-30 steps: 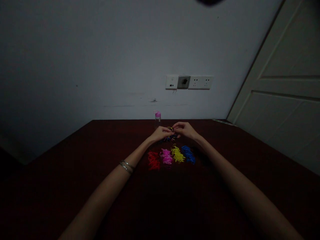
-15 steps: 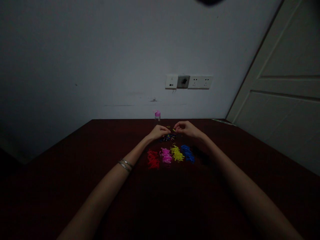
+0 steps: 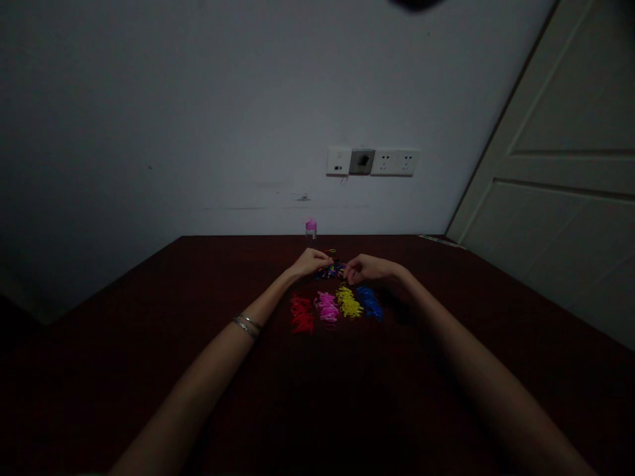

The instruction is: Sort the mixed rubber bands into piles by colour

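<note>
My left hand (image 3: 313, 262) is closed in a pinch at the left edge of a mixed heap of small coloured rubber bands (image 3: 328, 272); whatever its fingertips grip is too small to make out. To the right of that heap, my right hand (image 3: 368, 268) points its closed fingers down, just above the yellow rubber bands (image 3: 350, 303). Its fingertips hide anything between them. Nearer to me lie separate piles in a row: red rubber bands (image 3: 302, 315), pink rubber bands (image 3: 327, 307), the yellow ones and blue rubber bands (image 3: 370, 303).
Behind the heap, close to the wall, stands a small clear bottle with a pink cap (image 3: 311, 226). Sockets and switches (image 3: 372, 162) are set in the wall above the dark table (image 3: 238, 410). A white panelled door (image 3: 555, 165) is at the right.
My right hand has come down and nearer, from beyond the mixed heap towards the yellow pile. The yellow bit at its fingertips no longer shows. My left hand has shifted slightly left.
</note>
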Demonstrator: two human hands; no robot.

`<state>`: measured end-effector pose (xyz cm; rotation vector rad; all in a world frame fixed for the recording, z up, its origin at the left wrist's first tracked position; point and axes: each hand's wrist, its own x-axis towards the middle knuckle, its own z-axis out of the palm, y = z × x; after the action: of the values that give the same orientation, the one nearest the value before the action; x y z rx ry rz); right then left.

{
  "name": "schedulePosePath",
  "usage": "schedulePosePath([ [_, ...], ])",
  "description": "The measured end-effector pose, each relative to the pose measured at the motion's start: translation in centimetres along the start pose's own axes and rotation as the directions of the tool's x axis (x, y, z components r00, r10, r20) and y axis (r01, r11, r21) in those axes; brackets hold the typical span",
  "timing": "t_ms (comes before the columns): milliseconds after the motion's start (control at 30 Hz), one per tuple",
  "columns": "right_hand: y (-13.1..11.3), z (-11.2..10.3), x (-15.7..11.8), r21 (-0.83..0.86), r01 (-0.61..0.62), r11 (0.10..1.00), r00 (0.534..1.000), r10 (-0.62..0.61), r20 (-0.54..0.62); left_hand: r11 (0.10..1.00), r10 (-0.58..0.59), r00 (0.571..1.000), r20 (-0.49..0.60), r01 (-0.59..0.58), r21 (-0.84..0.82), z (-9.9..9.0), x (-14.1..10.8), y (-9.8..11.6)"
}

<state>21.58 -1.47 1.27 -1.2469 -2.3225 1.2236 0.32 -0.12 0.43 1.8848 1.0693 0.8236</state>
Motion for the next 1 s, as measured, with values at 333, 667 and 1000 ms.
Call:
schedulePosePath([
  [333,8.6,-3.0,-3.2,0.149,-0.105,0.983,0.795,0.173,-0.581,0.938,0.249,0.933,0.258,-0.299,0.175,4.5,-1.9,6.6],
  [667,12.7,-3.7,-4.5,0.239,-0.044,0.970,0.631,0.213,-0.746,0.696,0.222,0.858,0.464,-0.473,0.541,10.1,-0.4,9.6],
  [1000,13.6,-3.8,-4.0,0.181,-0.068,0.981,0.634,0.183,-0.752,0.610,0.117,0.865,0.488,-0.451,0.652,12.1,1.4,8.2],
])
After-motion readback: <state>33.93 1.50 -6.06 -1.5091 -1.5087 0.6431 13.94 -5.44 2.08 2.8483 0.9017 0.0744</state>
